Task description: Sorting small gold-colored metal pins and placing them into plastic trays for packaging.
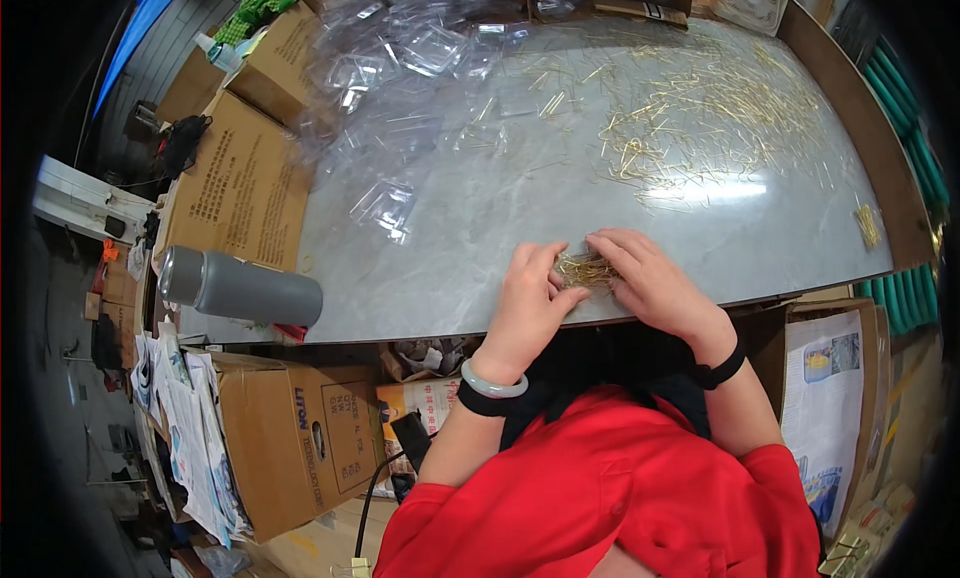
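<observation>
Red shirt [610,478] below; left hand [530,296] and right hand [650,284], fingers [612,250] half-curled, hold gold wires [585,270] between them

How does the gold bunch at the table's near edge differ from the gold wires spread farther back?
The bunch is small and compact; the spread wires cover a wide patch. The bunch sits between left grip and right grip; the spread wires lie untouched. Both look gold.

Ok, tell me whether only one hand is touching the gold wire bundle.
No, the left hand and right hand both touch the bundle.
</observation>
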Demonstrator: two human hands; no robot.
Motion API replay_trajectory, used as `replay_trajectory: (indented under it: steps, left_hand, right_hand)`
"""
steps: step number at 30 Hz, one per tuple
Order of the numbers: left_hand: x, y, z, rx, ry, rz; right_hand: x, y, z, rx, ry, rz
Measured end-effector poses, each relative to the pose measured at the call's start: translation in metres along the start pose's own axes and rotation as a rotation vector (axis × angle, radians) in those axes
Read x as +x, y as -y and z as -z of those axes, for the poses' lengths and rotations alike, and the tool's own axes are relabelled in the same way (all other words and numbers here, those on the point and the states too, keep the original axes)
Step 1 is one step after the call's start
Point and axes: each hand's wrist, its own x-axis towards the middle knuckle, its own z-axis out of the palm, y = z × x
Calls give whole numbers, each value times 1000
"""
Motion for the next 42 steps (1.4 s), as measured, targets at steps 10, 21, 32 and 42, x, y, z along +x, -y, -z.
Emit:
replay_trajectory:
  steps: [10, 21, 32, 42]
  left_hand:
    - [5, 9, 3, 474, -22, -290]
    - [2, 7, -14, -98, -44, -183]
    - [6, 19, -20, 414, 11, -453]
    - [17, 16, -27, 521, 39, -554]
  right_hand:
    - [-1, -3, 0, -57, -25, 61]
    - [-7, -5, 23, 377, -53, -32]
    - [-7, 2, -8, -83, -155, -131]
    - [-25, 16, -31, 659, -399, -359]
